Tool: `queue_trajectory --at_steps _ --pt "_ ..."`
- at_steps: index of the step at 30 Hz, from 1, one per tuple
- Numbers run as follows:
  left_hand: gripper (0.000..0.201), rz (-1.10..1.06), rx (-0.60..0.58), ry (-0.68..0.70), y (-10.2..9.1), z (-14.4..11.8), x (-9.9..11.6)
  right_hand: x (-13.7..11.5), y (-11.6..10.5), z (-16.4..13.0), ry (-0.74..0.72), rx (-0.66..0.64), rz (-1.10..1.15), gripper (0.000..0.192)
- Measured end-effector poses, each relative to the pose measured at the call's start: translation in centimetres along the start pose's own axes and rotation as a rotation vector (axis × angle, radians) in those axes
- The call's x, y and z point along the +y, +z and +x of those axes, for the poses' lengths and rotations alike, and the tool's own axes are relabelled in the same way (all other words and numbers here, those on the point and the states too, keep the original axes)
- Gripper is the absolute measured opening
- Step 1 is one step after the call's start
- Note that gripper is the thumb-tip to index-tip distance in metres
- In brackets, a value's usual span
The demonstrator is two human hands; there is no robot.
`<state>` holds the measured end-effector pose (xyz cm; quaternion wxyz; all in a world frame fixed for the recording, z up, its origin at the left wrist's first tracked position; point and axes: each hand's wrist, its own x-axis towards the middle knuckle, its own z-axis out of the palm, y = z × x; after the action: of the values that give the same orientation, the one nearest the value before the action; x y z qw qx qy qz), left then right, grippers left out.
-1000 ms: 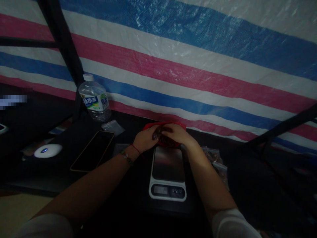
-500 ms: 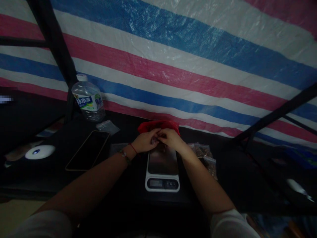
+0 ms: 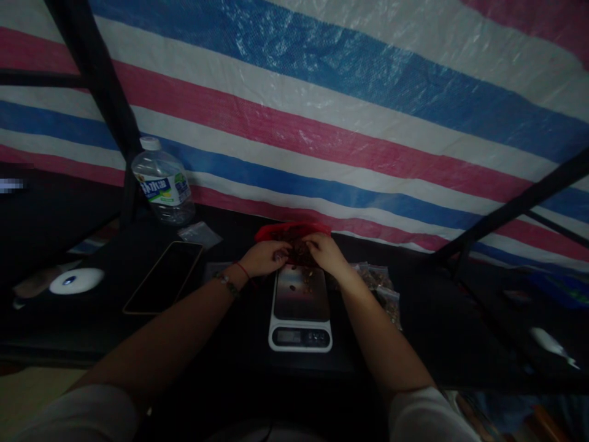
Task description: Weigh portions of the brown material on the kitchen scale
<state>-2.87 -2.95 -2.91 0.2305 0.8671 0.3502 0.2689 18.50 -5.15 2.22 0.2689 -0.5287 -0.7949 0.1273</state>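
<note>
My left hand [image 3: 264,258] and my right hand [image 3: 324,253] are side by side at the near edge of a red bag [image 3: 292,232] that lies against the striped tarp. Fingers of both hands are curled on the bag's mouth. Dark brown pieces [image 3: 299,248] show between them. Just in front of the hands stands a white kitchen scale [image 3: 300,336], and a few small brown pieces [image 3: 304,282] lie on its shiny plate. The light is dim, so the grip is hard to make out.
A water bottle [image 3: 162,182] stands at the back left, with a small clear bag [image 3: 200,233] beside it. A dark phone [image 3: 163,276] and a white round device [image 3: 76,280] lie left of the scale. Small filled clear bags [image 3: 381,288] lie to the right. Black poles cross the tarp [image 3: 350,104].
My hands have moved slightly apart at the bag's mouth, and small brown pieces now lie on the scale's plate, which was bare before. The view has shifted a little.
</note>
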Motion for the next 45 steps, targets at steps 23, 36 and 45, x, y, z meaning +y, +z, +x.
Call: queue_trajectory --at_steps 23,36,45 --pt "0.023 0.29 -0.241 0.084 -1.3 0.0 3.8 -0.8 1.9 -3.4 -0.03 -0.226 -0.092 0.017" --pt "0.03 0.407 0.141 -0.216 -1.5 0.3 2.0 -0.4 1.3 1.6 -0.047 -0.092 -0.148 0.024" --pt "0.029 0.36 0.036 -0.152 -1.0 0.4 2.0 0.6 2.1 2.0 0.009 -0.186 -0.216 0.032"
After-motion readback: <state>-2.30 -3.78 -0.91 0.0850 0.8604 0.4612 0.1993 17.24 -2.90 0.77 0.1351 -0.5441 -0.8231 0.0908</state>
